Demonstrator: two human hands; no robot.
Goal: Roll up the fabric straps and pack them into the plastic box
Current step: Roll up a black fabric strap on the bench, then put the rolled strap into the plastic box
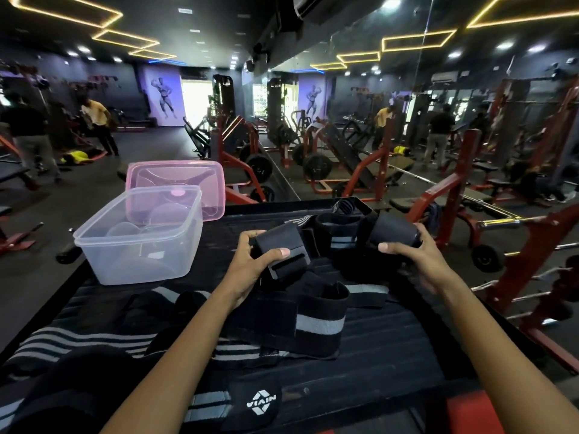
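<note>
A clear plastic box [138, 249] stands open at the left of the black platform [391, 346], with its pink lid [194, 173] leaning behind it. My left hand [250, 261] grips the flat black end of a strap [282, 249]. My right hand [413, 255] holds the same strap's other black end [394, 231], so the strap runs between the hands. More black straps with grey stripes [313, 321] lie loose under my forearms. Another striped strap [78, 343] spreads to the near left, and a logo patch [260, 402] lies at the front.
Further straps [341, 211] sit at the platform's far edge. Red weight machines [454, 183] crowd the right side and the far middle. People [97, 126] stand at the far left of the gym floor.
</note>
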